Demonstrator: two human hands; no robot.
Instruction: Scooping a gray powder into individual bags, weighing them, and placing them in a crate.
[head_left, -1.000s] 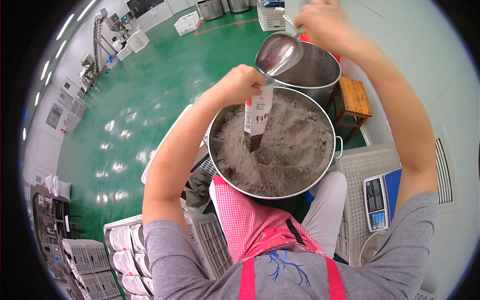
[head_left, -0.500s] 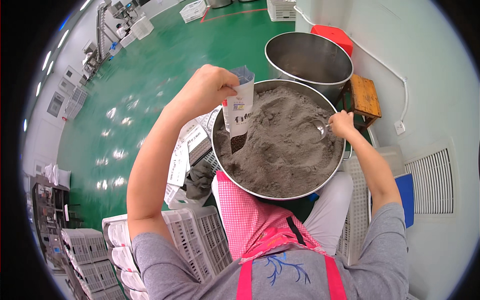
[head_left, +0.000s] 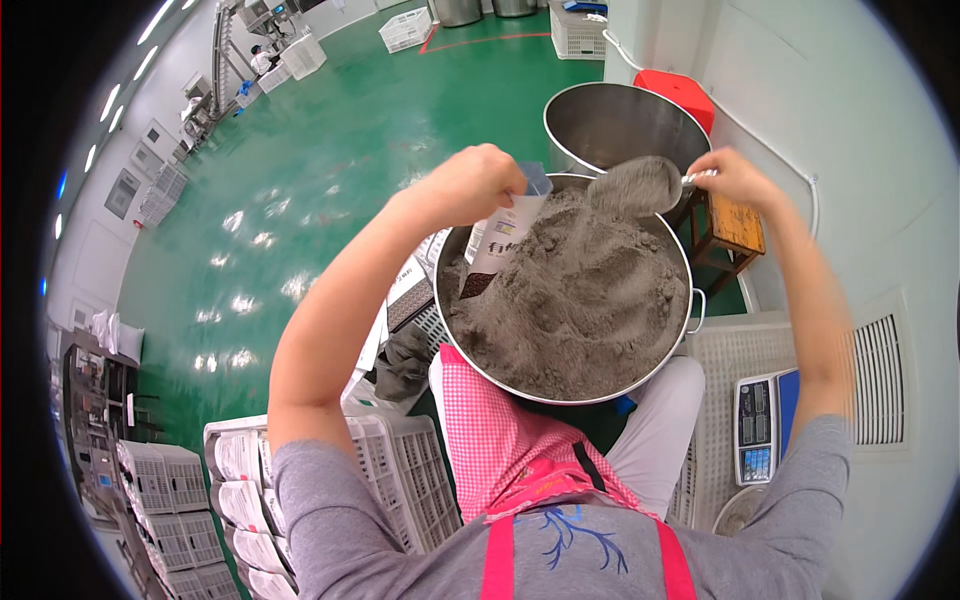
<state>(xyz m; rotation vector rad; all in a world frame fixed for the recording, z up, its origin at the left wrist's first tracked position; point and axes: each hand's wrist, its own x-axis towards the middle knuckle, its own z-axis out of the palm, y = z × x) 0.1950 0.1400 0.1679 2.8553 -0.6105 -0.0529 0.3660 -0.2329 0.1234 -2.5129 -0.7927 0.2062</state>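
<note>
A wide round metal pot (head_left: 690, 290) between my knees holds a broad bed of grey-brown powder (head_left: 580, 320). My left hand (head_left: 478, 183) is closed on the top edge of a white and brown printed pouch (head_left: 503, 238). The pouch tilts, its mouth open and its lower end at the powder. In my right hand (head_left: 738, 176) is the handle of a metal ladle (head_left: 699, 177), raised over the pot's far right rim. Heaped grey powder hides most of its bowl, which points toward the pouch mouth.
Behind the pot stands another metal pot (head_left: 625, 97), beside a wooden stool (head_left: 735, 225) and a red stool (head_left: 677, 92). A digital scale (head_left: 757, 428) is at my right. White crates (head_left: 380, 450) with stacked pouches (head_left: 240, 505) sit at my left.
My right hand has lifted the ladle out of the powder, up and away from me, now heaped. My left hand and the pouch have shifted slightly right, and the pouch tilts more.
</note>
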